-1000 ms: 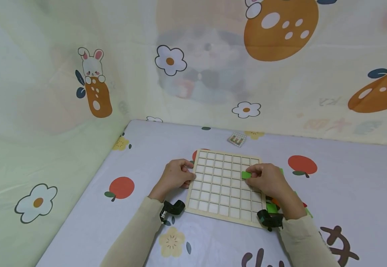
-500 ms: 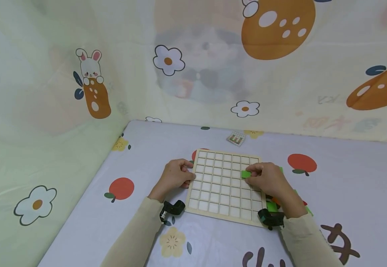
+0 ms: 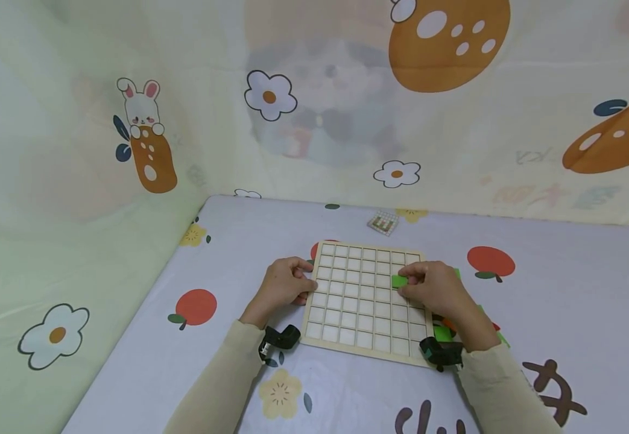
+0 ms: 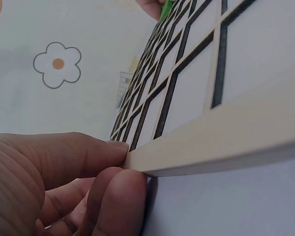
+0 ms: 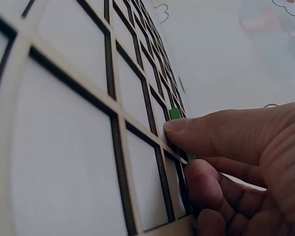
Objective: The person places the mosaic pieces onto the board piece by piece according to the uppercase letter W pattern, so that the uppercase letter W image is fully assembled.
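Note:
A flat wooden grid board [image 3: 363,353] with white square cells lies on the table in the head view. My left hand [image 3: 281,282] is at its left edge; in the left wrist view the thumb and a finger of the left hand [image 4: 78,172] pinch the pale wooden rim [image 4: 206,147]. Over the right part of the board, my right hand [image 3: 435,290] pinches a small green tile [image 3: 398,281] between thumb and fingers. The right wrist view shows this green tile [image 5: 174,113] low against the grid bars, partly hidden by the thumb.
Several loose green, orange and red pieces [image 3: 443,333] lie right of the board, mostly hidden under the right wrist and forearm. Beyond the board's far edge is a small card with a gridded pattern [image 3: 383,223]. Printed cloth walls rise behind and at left.
Both hands keep their hold, the left on the board's edge and the right on the green tile. The whole head view has shifted slightly; little else differs.

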`<state>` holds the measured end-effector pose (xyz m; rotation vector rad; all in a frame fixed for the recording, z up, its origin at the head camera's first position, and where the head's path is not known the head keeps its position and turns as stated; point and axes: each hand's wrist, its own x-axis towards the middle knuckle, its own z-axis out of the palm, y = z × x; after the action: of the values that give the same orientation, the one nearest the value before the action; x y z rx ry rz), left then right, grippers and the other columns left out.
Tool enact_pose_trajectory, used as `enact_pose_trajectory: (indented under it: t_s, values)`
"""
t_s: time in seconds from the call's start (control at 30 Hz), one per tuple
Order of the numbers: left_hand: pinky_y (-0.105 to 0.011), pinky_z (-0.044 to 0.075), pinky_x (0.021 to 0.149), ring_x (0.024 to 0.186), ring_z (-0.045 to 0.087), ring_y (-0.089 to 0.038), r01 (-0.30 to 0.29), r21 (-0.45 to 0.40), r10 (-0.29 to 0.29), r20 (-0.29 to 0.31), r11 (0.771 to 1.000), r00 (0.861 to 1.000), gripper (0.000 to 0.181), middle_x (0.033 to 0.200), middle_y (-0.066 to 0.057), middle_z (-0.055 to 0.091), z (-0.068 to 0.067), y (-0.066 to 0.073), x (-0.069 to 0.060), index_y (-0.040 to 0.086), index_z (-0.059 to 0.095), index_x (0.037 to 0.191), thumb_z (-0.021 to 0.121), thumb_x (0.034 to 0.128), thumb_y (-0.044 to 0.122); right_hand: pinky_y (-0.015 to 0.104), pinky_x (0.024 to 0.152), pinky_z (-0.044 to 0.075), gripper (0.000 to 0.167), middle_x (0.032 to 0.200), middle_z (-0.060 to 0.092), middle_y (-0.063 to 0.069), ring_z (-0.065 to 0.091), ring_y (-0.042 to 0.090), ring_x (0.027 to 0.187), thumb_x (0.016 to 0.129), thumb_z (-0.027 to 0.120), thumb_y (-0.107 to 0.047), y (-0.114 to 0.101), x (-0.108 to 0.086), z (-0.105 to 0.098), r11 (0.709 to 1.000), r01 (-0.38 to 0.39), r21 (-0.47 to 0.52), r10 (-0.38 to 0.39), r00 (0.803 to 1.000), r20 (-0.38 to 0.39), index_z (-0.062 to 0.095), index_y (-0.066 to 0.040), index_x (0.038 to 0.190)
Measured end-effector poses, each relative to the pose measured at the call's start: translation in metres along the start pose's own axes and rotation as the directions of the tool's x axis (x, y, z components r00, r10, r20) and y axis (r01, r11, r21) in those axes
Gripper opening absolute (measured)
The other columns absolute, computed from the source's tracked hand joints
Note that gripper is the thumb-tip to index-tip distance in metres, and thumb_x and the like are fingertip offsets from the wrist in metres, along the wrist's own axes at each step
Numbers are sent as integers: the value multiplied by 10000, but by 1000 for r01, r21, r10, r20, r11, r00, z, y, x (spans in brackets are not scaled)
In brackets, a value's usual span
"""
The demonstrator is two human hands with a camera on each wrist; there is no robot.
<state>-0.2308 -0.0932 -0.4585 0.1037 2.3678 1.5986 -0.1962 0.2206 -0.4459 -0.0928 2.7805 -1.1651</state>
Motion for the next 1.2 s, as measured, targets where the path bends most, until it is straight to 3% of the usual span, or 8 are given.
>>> enact_pose_trajectory:
  t_s: [0.33,0.63,0.8,0.97,1.2]
  values:
    - [-221,553,488,516,608,-111,0,-1,0,7,1000,1000,280,782,-55,613,1,0,2,-4,697,1145,778,877,-8,329,674,454,315,899,639,53,546,219,829,891,780,-121,-3,-3,-1,1000,2,-18,-2,1000,-5,751,1,1180]
    - [-239,569,495,520,615,-112,-17,3,17,20,1000,1000,288,792,-65,623,3,-2,4,-6,694,1158,777,882,3,346,760,473,378,1024,639,88,556,267,954,900,780,-140,-4,-7,-6,1000,7,-29,-7,1000,2,726,-9,1251]
    - [-243,573,497,517,616,-113,-13,2,13,24,1000,1000,290,793,-66,628,5,-2,4,-1,693,1156,781,880,6,352,783,533,435,1174,655,151,606,301,1032,942,752,-178,-1,-12,-16,1000,30,9,-30,1000,8,678,-17,1339]
    - [-233,565,499,526,617,-117,1,4,-1,10,1000,1000,291,806,-68,625,3,0,2,5,694,1157,785,880,10,336,754,569,452,1243,658,213,628,352,1085,987,722,-222,5,-12,-29,999,31,-9,-32,999,-33,646,-14,1380]
    - [-228,559,493,517,611,-118,10,9,-10,5,1000,1000,298,801,-73,621,0,-1,0,0,691,1165,784,882,5,329,731,564,451,1282,642,249,616,393,1103,999,705,-240,16,-14,-48,998,-37,-46,35,998,-50,634,2,1373]
